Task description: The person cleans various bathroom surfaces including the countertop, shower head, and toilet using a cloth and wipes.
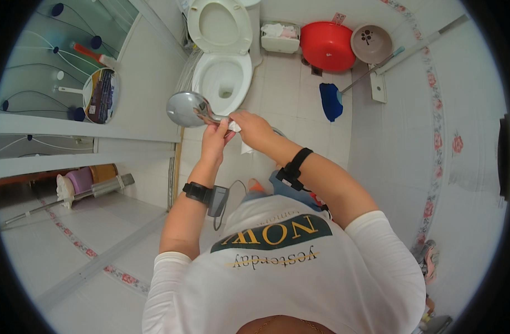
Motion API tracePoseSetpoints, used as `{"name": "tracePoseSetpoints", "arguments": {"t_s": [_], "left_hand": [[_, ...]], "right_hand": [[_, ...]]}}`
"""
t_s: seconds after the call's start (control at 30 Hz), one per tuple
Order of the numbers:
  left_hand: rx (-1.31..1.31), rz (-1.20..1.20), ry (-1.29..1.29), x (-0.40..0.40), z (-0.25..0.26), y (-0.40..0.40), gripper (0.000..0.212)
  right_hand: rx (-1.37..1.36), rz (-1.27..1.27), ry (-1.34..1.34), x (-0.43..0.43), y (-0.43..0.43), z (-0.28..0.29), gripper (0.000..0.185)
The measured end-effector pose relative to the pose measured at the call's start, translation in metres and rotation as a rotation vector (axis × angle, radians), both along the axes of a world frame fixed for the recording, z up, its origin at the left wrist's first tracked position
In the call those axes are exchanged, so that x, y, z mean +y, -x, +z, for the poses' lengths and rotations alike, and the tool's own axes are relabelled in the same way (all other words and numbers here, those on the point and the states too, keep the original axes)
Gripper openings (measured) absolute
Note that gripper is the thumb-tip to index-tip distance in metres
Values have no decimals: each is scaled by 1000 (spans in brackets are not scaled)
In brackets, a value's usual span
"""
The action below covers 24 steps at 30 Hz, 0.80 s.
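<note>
A chrome handheld shower head (pixel 187 109) is held out in front of me, its broad round head toward the left. My left hand (pixel 214 141) grips its handle from below. My right hand (pixel 251 128) closes around the lower handle with a white tissue or thin cloth (pixel 235 126) pressed against it. A further white piece (pixel 246 148) hangs below the right hand. Part of a grey shower hose (pixel 279 132) shows behind the right wrist. How the right fingers wrap the handle is partly hidden.
Beyond the hands stands a white toilet (pixel 196 79) with its lid raised. A waste bin (pixel 280 44), a red basin (pixel 328 46) and a beige basin (pixel 371 44) line the far wall. A blue-headed broom (pixel 331 102) leans right. A glass-topped cabinet (pixel 42 75) holds a hand mirror (pixel 73 90).
</note>
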<state>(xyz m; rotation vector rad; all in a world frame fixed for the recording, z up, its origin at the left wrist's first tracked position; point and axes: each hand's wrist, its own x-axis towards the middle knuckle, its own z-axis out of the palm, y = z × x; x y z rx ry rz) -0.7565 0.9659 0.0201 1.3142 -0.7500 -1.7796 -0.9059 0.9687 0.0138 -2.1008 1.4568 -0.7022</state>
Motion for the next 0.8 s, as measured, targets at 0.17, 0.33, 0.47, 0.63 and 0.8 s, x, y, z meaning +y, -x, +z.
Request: {"name": "tracePoseSetpoints", "arguments": {"t_s": [0.17,0.33,0.47,0.63,0.8], "left_hand": [[-4,91,-204,34,-25,-3,23],[75,185,-362,46,-44,3,21],[84,252,-451,41,-48,23,20],[80,350,-491,37,-62,31,20],[18,491,-546,47,-56,23,19]], "right_hand": [[18,158,-177,15,2,-28,35],[39,267,-274,17,12,-52,33],[101,309,-326,12,26,-58,31],[96,343,-329,1,35,-56,25],[41,460,-372,-1,19,-65,31]]}}
